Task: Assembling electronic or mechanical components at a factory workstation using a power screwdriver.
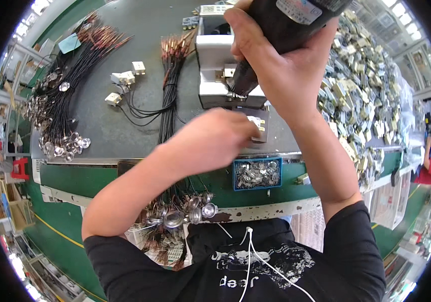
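Head view: with right grip (291,65) wrapped around black tool (282,27), presumably to steady its tip over the fixture (216,50), and left grip (213,137) near pale connector (258,122) before the fixture, too blurred to tell whether grasping.

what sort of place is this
Likely a factory workshop: a big pile of small parts, bundles of black wires, and a black tool gripped in the right hand.

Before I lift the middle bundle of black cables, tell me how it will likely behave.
The bundle will probably flop: its strands are thin. Its lower end may pull, as metal cups seem to hang there past the bench edge. White blocks might drag along, since black leads run from them toward it.
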Demonstrator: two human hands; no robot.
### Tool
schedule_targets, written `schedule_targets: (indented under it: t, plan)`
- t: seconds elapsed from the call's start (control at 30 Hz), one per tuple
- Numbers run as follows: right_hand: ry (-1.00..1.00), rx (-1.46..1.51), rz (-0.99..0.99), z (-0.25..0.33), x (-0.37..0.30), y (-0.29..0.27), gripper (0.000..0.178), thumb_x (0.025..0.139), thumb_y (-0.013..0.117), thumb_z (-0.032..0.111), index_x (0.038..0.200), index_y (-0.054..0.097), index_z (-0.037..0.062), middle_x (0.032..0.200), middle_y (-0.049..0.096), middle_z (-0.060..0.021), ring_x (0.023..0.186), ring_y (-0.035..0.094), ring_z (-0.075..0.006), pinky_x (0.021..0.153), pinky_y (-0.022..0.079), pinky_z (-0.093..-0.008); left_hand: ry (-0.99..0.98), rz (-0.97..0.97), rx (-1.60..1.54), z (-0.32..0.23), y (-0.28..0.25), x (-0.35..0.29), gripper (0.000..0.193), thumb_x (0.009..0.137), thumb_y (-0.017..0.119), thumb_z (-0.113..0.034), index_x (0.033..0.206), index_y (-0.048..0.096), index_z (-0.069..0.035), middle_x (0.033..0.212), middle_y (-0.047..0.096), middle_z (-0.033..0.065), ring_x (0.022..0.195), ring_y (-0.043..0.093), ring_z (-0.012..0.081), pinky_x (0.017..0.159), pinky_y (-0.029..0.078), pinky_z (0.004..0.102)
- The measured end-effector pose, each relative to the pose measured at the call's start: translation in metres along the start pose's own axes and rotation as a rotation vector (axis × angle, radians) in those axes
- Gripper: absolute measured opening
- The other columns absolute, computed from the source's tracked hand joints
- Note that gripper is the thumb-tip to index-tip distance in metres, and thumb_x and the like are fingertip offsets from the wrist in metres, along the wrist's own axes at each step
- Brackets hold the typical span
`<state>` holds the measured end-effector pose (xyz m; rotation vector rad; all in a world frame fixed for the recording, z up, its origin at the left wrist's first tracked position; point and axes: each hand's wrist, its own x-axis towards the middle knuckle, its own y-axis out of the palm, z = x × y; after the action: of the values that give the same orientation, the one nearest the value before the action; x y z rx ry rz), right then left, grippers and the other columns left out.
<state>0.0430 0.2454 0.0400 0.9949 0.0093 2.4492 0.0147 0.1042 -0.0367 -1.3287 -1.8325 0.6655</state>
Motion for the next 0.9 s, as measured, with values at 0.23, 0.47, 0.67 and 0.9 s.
schedule_targets:
  t: [0.23,0.47,0.67,0.9]
  plan:
    - [0.201,-0.053,0.071,0.029,-0.013,-0.035,0.015,0.088,0.074,-0.008,0.101,0.068,-0.0035,0.082,0.07,-0.0046,0.072,0.066,-0.0106,0.064,0.052,-0.0232,-0.014,-0.162,0.321,0.02,0.001,-0.005,0.01,0.085,0.075,-0.018,0.09,0.07,-0.011,0.087,0.071,0.001,0.087,0.067,0.0226,0.081,0.047,0.0388]
    - [0.171,-0.187,0.172,0.04,-0.011,-0.049,0.026,0.085,0.079,-0.005,0.107,0.065,-0.003,0.084,0.07,-0.0061,0.074,0.069,-0.0125,0.065,0.055,-0.025,-0.038,-0.159,0.349,0.024,0.021,-0.002,0.01,0.084,0.075,-0.018,0.089,0.07,-0.011,0.095,0.072,-0.0014,0.092,0.066,0.0203,0.083,0.047,0.0385]
    - [-0.058,-0.059,0.052,0.002,-0.027,-0.035,0.032,0.083,0.081,-0.003,0.109,0.063,-0.003,0.085,0.071,-0.0068,0.075,0.07,-0.0138,0.068,0.057,-0.0265,-0.1,-0.167,0.249,0.025,0.02,-0.004,0.01,0.081,0.076,-0.016,0.087,0.07,-0.01,0.098,0.072,-0.0005,0.094,0.067,0.0243,0.082,0.052,0.0403]
    - [0.089,-0.053,0.038,0.006,-0.037,-0.036,0.068,0.081,0.083,0.0,0.136,0.042,-0.0014,0.111,0.065,-0.0107,0.095,0.07,-0.0168,0.084,0.057,-0.0306,-0.103,-0.12,0.229,0.024,0.017,-0.004,0.009,0.082,0.074,-0.013,0.086,0.068,-0.008,0.09,0.069,0.0037,0.088,0.066,0.0275,0.077,0.055,0.0421]
